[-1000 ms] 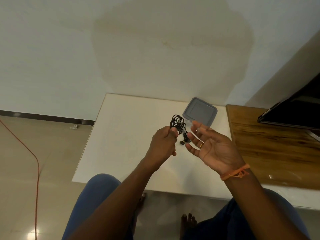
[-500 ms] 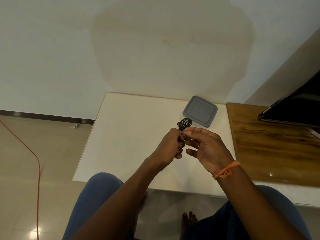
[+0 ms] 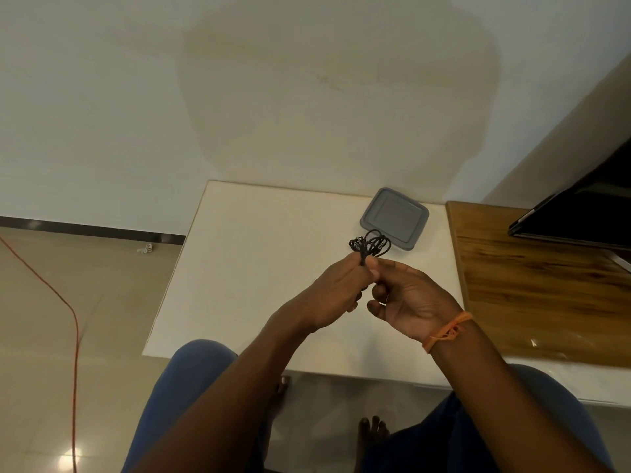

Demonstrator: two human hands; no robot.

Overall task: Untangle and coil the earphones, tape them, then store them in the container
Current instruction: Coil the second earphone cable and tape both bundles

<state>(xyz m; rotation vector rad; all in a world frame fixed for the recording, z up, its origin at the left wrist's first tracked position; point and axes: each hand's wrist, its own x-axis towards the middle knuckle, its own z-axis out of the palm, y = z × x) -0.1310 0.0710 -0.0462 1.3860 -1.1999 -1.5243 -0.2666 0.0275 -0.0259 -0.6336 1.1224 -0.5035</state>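
**A:** Where are the earphones, and who has hold of them?

**B:** The thin black wired earphones (image 3: 370,245) are bunched into a small bundle of loops, held in the air above the white rectangular table (image 3: 259,268). The left hand (image 3: 336,295) is closed around the lower part of the bundle, with the loops fanning out above its knuckles. The right hand (image 3: 409,298) touches it from the other side, thumb and forefinger pinching at the base of the loops and the other fingers curled loosely. Whether it grips a loose end I cannot tell.

**A:** How are the arms set?

**B:** Both forearms reach forward from the lap and meet over the middle of the table, wrists angled inward. An orange thread bracelet (image 3: 445,331) circles the right wrist.

**A:** And the container?

**B:** A flat grey square plastic container (image 3: 394,218), lid on, lies on the table just beyond the hands.

**A:** How should this step be done well?

**B:** In my judgement, keep the left grip firm so the loops stay even, and let the right hand gather stray cord before taping. I see no tape in view.
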